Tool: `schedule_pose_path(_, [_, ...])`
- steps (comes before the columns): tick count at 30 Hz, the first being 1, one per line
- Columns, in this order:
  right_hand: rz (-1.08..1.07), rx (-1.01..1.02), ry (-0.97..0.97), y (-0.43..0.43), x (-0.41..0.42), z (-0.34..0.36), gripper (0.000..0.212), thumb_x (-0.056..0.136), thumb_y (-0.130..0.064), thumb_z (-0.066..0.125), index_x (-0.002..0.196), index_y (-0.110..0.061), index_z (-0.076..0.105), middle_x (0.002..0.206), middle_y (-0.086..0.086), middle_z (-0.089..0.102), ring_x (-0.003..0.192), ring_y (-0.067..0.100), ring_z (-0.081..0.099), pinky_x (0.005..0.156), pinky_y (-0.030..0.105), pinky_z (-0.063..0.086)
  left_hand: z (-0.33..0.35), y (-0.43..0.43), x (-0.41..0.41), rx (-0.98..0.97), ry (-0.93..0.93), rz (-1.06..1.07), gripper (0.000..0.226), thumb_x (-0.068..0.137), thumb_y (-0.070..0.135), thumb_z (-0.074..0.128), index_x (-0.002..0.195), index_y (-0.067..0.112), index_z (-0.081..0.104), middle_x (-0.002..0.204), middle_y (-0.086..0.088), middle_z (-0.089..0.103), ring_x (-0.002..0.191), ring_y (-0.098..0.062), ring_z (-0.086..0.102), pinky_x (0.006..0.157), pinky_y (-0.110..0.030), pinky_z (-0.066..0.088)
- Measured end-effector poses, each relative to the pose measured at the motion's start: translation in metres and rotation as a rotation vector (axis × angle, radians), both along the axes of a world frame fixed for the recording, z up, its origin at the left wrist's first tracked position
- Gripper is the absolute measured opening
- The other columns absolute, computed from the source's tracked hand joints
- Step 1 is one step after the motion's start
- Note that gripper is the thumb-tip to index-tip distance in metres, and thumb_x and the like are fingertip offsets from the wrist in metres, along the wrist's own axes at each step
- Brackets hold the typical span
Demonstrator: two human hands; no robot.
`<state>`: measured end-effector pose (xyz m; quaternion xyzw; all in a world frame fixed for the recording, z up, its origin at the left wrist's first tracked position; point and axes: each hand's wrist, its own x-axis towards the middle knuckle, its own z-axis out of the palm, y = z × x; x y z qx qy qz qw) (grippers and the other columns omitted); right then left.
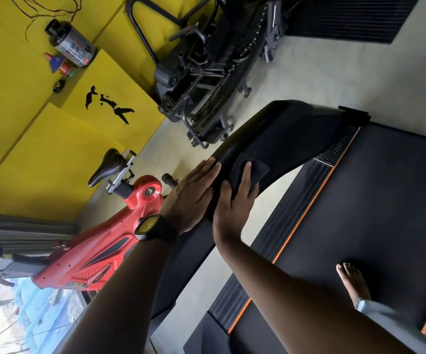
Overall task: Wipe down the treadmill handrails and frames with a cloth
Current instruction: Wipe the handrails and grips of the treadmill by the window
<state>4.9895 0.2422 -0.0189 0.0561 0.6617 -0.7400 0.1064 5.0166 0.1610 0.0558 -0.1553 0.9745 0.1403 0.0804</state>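
Pressing a black cloth against the treadmill's black upright frame, the right hand keeps its fingers straight. The left hand lies flat just left of it. Side rail lettering partly reads "FITNESS".

frame far stretch: the treadmill frame lies bare beyond the cloth, free to pass.
left side: red bike crowds near; thin strip of floor between.
right side: open floor gap, then belt with a bare foot.
far: black machine, well apart.
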Motion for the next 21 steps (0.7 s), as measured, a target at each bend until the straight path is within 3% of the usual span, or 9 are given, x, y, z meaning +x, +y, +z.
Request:
schedule_pose_path(1, [-0.012, 0.001, 0.014, -0.002, -0.004, -0.006, 0.06, 0.1, -0.033, 0.047, 0.158, -0.03, 0.032, 0.163, 0.011, 0.028, 0.146, 0.025, 0.032, 0.11, 0.028, 0.03, 0.0, 0.0, 0.001, -0.004, 0.005, -0.001, 0.053, 0.106, 0.023, 0.037, 0.157, 0.026, 0.02, 0.158, 0.017, 0.007, 0.15, -0.001, 0.001, 0.122, -0.023, 0.003])
schedule_pose_path(3, [-0.052, -0.019, -0.187, -0.007, -0.002, -0.015, 0.06, 0.1, -0.035, 0.043, 0.158, -0.031, 0.029, 0.162, 0.008, 0.029, 0.145, 0.027, 0.035, 0.104, 0.027, 0.031, 0.001, 0.001, 0.003, -0.007, 0.008, -0.001, 0.054, 0.106, 0.021, 0.038, 0.157, 0.025, 0.02, 0.158, 0.017, 0.007, 0.15, -0.001, 0.001, 0.121, -0.022, 0.002])
schedule_pose_path(5, [-0.043, -0.002, -0.354, -0.007, 0.012, -0.014, 0.066, 0.094, -0.044, 0.033, 0.159, -0.034, 0.025, 0.163, 0.006, 0.029, 0.143, 0.03, 0.037, 0.105, 0.035, 0.034, 0.001, 0.002, 0.007, -0.003, 0.005, -0.001, 0.054, 0.106, 0.021, 0.038, 0.157, 0.025, 0.02, 0.159, 0.016, 0.007, 0.15, -0.001, 0.001, 0.121, -0.022, 0.003])
schedule_pose_path(10, [-0.009, 0.036, 0.033, -0.003, 0.038, -0.012, 0.058, 0.099, -0.035, 0.039, 0.157, -0.027, 0.033, 0.161, 0.012, 0.03, 0.144, 0.026, 0.034, 0.109, 0.027, 0.032, 0.003, 0.003, 0.013, 0.0, -0.003, 0.003, 0.054, 0.106, 0.022, 0.039, 0.156, 0.026, 0.019, 0.158, 0.017, 0.006, 0.149, -0.001, 0.0, 0.123, -0.027, 0.005])
schedule_pose_path(12, [-0.033, 0.055, 0.011, -0.006, 0.034, -0.015, 0.058, 0.1, -0.035, 0.04, 0.157, -0.027, 0.033, 0.161, 0.012, 0.031, 0.143, 0.026, 0.036, 0.109, 0.029, 0.032, 0.003, 0.002, 0.017, 0.0, 0.007, 0.001, 0.054, 0.106, 0.022, 0.039, 0.157, 0.026, 0.021, 0.159, 0.016, 0.007, 0.15, -0.002, 0.002, 0.123, -0.028, 0.007])
schedule_pose_path(15, [-0.022, 0.041, -0.324, -0.007, 0.042, -0.011, 0.065, 0.094, -0.043, 0.032, 0.158, -0.036, 0.026, 0.163, 0.003, 0.03, 0.143, 0.027, 0.038, 0.11, 0.04, 0.034, 0.004, 0.001, 0.023, 0.007, 0.01, -0.003, 0.053, 0.106, 0.023, 0.038, 0.157, 0.025, 0.022, 0.16, 0.015, 0.008, 0.15, -0.001, 0.002, 0.124, -0.028, 0.007])
schedule_pose_path(17, [-0.001, 0.01, -0.231, -0.001, 0.056, -0.002, 0.063, 0.095, -0.042, 0.034, 0.157, -0.037, 0.027, 0.162, 0.005, 0.03, 0.142, 0.027, 0.038, 0.112, 0.043, 0.037, 0.005, 0.0, 0.025, -0.002, 0.005, -0.01, 0.053, 0.106, 0.025, 0.036, 0.157, 0.025, 0.022, 0.161, 0.014, 0.009, 0.15, -0.002, 0.003, 0.124, -0.028, 0.007])
schedule_pose_path(19, [-0.016, -0.037, -0.013, 0.003, 0.063, 0.004, 0.058, 0.097, -0.039, 0.039, 0.154, -0.035, 0.032, 0.16, 0.008, 0.033, 0.14, 0.019, 0.039, 0.112, 0.033, 0.038, 0.006, 0.0, 0.025, -0.013, 0.003, -0.027, 0.054, 0.104, 0.026, 0.034, 0.157, 0.023, 0.022, 0.162, 0.011, 0.01, 0.151, -0.004, 0.004, 0.124, -0.029, 0.006])
schedule_pose_path(21, [-0.035, 0.003, 0.05, -0.006, 0.06, -0.001, 0.056, 0.098, -0.039, 0.041, 0.154, -0.032, 0.034, 0.158, 0.011, 0.036, 0.138, 0.019, 0.04, 0.11, 0.032, 0.039, 0.005, -0.002, 0.029, -0.02, 0.004, -0.035, 0.053, 0.105, 0.025, 0.035, 0.157, 0.023, 0.022, 0.162, 0.01, 0.011, 0.151, -0.004, 0.004, 0.124, -0.027, 0.006])
